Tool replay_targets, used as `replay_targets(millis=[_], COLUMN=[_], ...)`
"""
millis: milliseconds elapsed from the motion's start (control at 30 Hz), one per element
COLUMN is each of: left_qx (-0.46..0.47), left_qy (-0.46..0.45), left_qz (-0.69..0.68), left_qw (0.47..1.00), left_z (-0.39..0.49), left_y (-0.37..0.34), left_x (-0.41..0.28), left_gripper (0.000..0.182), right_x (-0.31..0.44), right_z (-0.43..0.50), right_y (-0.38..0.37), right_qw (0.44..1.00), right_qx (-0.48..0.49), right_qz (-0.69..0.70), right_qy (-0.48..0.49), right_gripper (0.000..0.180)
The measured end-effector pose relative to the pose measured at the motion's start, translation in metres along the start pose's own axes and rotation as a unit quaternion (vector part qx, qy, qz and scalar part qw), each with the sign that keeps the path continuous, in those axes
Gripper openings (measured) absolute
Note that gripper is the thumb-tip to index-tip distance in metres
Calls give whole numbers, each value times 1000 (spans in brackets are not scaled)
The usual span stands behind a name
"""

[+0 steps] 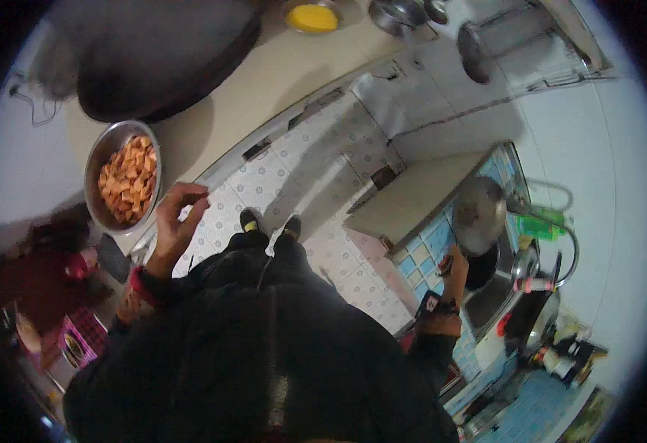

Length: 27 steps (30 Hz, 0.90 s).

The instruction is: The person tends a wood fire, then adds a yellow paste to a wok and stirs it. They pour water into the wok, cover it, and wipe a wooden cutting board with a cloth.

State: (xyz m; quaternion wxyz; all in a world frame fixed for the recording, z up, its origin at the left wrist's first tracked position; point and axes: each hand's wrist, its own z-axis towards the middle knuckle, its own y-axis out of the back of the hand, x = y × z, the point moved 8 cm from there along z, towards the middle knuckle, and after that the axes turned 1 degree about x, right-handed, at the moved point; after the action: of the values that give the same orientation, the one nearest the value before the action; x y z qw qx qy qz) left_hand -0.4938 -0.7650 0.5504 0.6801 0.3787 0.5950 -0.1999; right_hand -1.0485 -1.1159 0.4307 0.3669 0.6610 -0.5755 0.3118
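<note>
My left hand (178,224) is raised at the left, thumb and fingers curved with a small gap and nothing between them. Beside it, a steel bowl (92,183) holds chopped orange-brown chunks (129,183), perhaps sweet potato. On the right, my right hand (456,274) grips a round metal pan or lid (475,213) by its near end, over the blue-tiled counter (426,249) beside the sink. Blur hides the exact grip. A big dark wok-like vessel (168,61) stands beyond the bowl.
A bowl of yellow food (312,19) and metal bowls (398,14) stand on the beige counter (295,72). A curved faucet (572,249) rises by the sink (489,304), with bottles and kitchenware nearby. Patterned floor tiles (301,160) lie between the two counters.
</note>
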Motion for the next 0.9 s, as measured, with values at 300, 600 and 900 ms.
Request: replay_targets(millis=[300,600,900], left_qx=[-19,-94,-266], left_qy=[-15,-32,76], left_qz=[-17,20,83], left_qw=[1000,995,957], left_z=[28,24,14], left_y=[32,90,120], left_x=[-4,-5,-5], left_gripper=[15,17,14], right_x=[25,111,106], right_z=[-4,-45,49], right_y=[75,-265,-569], right_qw=[823,901,868], right_qx=[-159,244,465], right_qz=[-527,-215,154], right_qy=[138,288,-82], right_gripper=[37,38,37])
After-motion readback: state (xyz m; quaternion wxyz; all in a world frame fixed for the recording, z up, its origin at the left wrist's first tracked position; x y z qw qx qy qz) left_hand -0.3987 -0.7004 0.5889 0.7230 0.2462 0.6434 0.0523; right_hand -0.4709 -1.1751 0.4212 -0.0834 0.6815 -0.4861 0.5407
